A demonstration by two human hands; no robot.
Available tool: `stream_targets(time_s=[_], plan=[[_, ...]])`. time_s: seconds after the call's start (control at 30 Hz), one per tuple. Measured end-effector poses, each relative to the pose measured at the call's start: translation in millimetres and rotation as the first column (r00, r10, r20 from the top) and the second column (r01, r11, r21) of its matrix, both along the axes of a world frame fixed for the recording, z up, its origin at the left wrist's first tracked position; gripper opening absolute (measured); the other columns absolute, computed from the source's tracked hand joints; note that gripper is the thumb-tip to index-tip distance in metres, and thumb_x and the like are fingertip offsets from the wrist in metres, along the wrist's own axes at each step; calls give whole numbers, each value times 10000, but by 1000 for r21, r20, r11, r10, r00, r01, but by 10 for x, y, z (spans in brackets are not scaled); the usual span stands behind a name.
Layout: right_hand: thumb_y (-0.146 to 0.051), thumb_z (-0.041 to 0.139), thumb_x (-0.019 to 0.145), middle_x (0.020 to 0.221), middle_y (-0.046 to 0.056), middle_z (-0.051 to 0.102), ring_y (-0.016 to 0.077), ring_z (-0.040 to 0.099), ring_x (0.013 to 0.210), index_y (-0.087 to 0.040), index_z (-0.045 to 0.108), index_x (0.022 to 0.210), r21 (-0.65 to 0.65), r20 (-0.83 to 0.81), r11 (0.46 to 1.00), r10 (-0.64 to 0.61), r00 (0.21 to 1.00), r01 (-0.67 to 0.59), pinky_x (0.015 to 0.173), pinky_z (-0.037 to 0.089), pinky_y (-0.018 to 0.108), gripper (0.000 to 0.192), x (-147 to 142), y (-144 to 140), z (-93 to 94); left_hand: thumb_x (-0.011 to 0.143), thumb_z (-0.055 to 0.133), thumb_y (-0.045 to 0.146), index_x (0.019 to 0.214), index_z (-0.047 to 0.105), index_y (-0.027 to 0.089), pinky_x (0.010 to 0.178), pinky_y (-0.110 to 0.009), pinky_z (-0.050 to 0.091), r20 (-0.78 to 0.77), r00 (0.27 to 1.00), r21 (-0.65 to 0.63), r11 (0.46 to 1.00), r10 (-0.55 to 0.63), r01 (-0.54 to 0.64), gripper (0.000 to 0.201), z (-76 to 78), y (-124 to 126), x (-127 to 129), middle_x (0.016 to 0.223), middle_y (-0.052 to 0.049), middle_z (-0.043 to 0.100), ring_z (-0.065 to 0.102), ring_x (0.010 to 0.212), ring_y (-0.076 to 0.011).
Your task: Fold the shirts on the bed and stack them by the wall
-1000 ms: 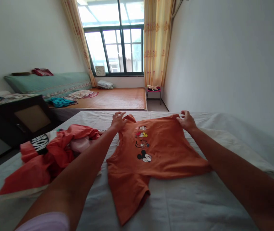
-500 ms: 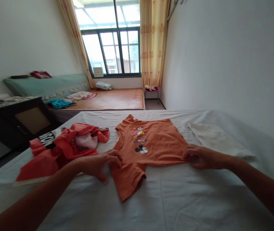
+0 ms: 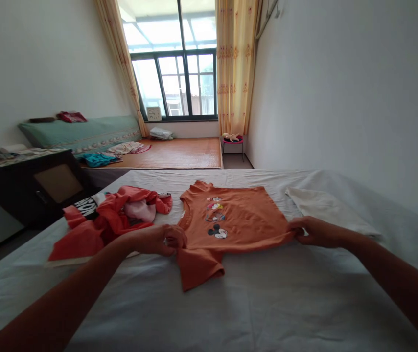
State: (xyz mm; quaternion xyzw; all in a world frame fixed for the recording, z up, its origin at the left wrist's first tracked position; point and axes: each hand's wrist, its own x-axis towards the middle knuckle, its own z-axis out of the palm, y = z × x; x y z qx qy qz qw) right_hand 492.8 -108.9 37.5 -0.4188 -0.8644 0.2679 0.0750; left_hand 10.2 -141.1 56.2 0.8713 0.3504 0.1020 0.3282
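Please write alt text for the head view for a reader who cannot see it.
Two bare hands, left hand and right hand, pinch the near edge of an orange cartoon T-shirt spread on a white-sheeted bed. Red clothes lie left.

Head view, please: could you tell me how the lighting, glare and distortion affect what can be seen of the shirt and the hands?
Head view: the window is blown out and backlights the room; the orange T-shirt stays evenly lit, its cartoon print readable; left hand and right hand are fairly sharp, gripping its edges; wide-angle stretch bends the forearms and walls near the frame edges.
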Motion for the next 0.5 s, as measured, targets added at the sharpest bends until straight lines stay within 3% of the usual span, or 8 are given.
stream_targets(time_s=[0.1,0.2,0.3,0.4,0.5], plan=[[-271,567,745,819,27,673,179,591,771,-183,677,894,-204,-115,979,-9,993,-15,711,454,269,205,-36,125,65,751,649,366,830,669,171,668,-221,456,-1,1000,-152,988,7,-7,211,92,158,52,816,-27,657,582,738,-148],[-420,585,766,868,53,676,192,618,795,-153,636,994,-310,-294,941,-229,928,134,673,478,268,355,-118,383,-18,759,612,489,808,620,156,544,-215,430,130,957,-255,941,259,-220,336,55,434,150,663,3,591,527,576,-116],[-475,591,762,897,87,687,208,640,794,-149,588,1053,-281,-389,841,-541,746,463,640,493,281,437,-191,657,-233,723,613,581,850,607,146,601,-250,475,282,804,-287,846,523,-450,453,-117,697,206,708,-12,611,571,636,-142],[-506,585,769,861,107,697,228,660,789,-142,564,1104,-196,-403,706,-691,601,680,657,505,301,495,-211,797,-456,716,596,630,936,614,138,752,-302,503,337,671,-323,751,660,-576,540,-330,822,170,864,-57,657,621,834,-196],[-541,574,780,851,99,708,232,676,786,-153,499,1231,-166,-416,722,-669,616,671,655,506,293,600,-186,777,-567,716,613,614,1120,576,156,835,-318,491,331,634,-354,715,699,-603,612,-442,801,87,1006,-78,661,618,952,-217]])
